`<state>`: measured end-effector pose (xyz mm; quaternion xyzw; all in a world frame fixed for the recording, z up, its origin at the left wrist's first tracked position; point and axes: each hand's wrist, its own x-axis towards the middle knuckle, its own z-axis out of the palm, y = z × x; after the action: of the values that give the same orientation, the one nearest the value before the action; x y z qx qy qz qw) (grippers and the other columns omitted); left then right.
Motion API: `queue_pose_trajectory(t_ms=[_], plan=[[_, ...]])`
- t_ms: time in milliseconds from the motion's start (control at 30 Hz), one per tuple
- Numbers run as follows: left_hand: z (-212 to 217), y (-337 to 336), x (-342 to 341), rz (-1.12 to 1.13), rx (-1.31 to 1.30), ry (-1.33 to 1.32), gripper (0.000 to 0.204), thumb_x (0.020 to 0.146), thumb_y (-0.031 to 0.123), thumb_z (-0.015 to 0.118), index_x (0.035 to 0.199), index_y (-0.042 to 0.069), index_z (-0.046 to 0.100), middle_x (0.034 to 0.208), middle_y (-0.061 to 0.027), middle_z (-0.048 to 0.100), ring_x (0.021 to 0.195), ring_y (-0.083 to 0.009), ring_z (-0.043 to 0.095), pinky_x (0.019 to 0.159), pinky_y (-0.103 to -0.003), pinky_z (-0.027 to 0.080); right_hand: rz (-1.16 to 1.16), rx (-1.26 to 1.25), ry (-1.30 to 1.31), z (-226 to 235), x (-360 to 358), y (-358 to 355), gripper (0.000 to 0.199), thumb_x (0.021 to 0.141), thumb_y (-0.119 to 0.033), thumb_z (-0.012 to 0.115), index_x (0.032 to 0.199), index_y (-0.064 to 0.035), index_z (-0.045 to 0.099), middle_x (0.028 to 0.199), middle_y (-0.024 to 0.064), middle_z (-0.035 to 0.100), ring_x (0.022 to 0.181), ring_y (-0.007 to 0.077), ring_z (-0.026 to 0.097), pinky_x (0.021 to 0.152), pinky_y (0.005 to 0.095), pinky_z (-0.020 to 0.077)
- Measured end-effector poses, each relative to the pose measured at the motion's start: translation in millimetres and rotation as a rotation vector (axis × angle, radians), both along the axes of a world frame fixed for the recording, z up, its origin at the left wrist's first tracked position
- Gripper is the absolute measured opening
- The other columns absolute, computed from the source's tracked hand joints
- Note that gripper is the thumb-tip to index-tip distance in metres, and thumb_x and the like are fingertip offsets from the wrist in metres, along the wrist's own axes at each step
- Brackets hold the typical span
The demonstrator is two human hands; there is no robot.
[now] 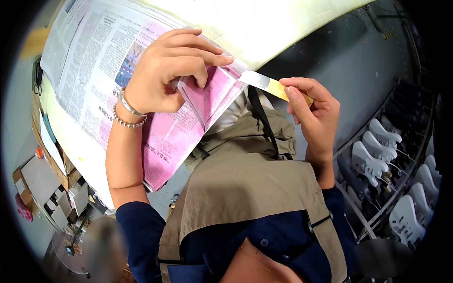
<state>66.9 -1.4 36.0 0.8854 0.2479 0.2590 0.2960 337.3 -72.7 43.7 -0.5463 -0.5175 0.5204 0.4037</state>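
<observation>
My left hand (177, 66) lies over a sheet of newspaper (165, 144) stained pink along its near edge. Its fingers curl round a folded, raised flap of that sheet, and the outer fingers stretch toward the corner. In my right hand (314, 106) a thin flat strip (273, 87) is pinched between thumb and fingers. The strip is yellow at the held end and whitish at the other; its exact kind I cannot make out. Its pale tip meets the newspaper's corner, just right of my left fingertips.
A pale table top (264, 28) carries the newspaper. On the right a rack (361, 212) holds several white guitar-body-shaped pieces (368, 160) and dark ones. Grey floor (330, 56) shows beyond the table. Shelves with boxes (52, 188) stand at left. A khaki apron (245, 188) covers my front.
</observation>
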Motion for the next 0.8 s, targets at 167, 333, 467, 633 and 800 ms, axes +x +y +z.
queue_pose_trajectory(t_ms=[167, 333, 467, 633, 800], plan=[[-0.5, -2.4, 0.8, 0.004, 0.06, 0.016, 0.016, 0.05, 0.023, 0.051, 0.059, 0.01, 0.05, 0.103, -0.0106, 0.07, 0.099, -0.0316, 0.064, 0.097, -0.048, 0.041, -0.008, -0.005, -0.036, -1.5, 2.3, -0.2, 0.013, 0.087, -0.006, 0.063, 0.097, 0.0018, 0.067, 0.078, 0.003, 0.064, 0.062, 0.0046, 0.054, 0.054, 0.0172, 0.0413], [2.7, -5.1, 3.3, 0.015, 0.11, 0.068, 0.016, 0.047, 0.016, 0.052, 0.06, 0.009, 0.051, 0.104, -0.0086, 0.07, 0.101, -0.0308, 0.063, 0.096, -0.048, 0.042, -0.041, 0.036, -0.007, 2.9, 0.0, -0.8, 0.013, 0.087, -0.006, 0.063, 0.098, 0.0018, 0.066, 0.078, 0.0023, 0.063, 0.062, 0.0046, 0.053, 0.054, 0.0174, 0.0408], [6.7, -9.8, 6.3, 0.032, 0.18, 0.125, 0.021, 0.041, 0.004, 0.053, 0.062, 0.008, 0.052, 0.106, -0.0079, 0.069, 0.105, -0.0293, 0.062, 0.096, -0.047, 0.042, -0.018, 0.05, 0.011, 3.5, -2.7, 0.5, 0.013, 0.087, -0.006, 0.063, 0.098, 0.0016, 0.066, 0.077, 0.0021, 0.063, 0.062, 0.0046, 0.053, 0.055, 0.0173, 0.0404], [9.8, -12.3, 6.5, 0.034, 0.182, 0.155, 0.026, 0.04, -0.001, 0.054, 0.064, 0.008, 0.052, 0.108, -0.0082, 0.068, 0.108, -0.0289, 0.061, 0.097, -0.046, 0.042, -0.013, 0.069, -0.022, 4.0, -4.9, 0.6, 0.012, 0.087, -0.005, 0.063, 0.097, 0.0016, 0.067, 0.076, 0.0019, 0.063, 0.061, 0.0045, 0.053, 0.054, 0.0173, 0.0402], [11.1, -12.5, 5.5, 0.031, 0.201, 0.165, 0.025, 0.04, -0.001, 0.054, 0.063, 0.008, 0.052, 0.108, -0.008, 0.068, 0.108, -0.0285, 0.061, 0.097, -0.045, 0.042, -0.019, 0.076, -0.048, 6.2, -5.3, -0.7, 0.012, 0.087, -0.005, 0.063, 0.096, 0.0011, 0.067, 0.075, 0.0015, 0.063, 0.06, 0.0042, 0.053, 0.053, 0.0176, 0.04]])
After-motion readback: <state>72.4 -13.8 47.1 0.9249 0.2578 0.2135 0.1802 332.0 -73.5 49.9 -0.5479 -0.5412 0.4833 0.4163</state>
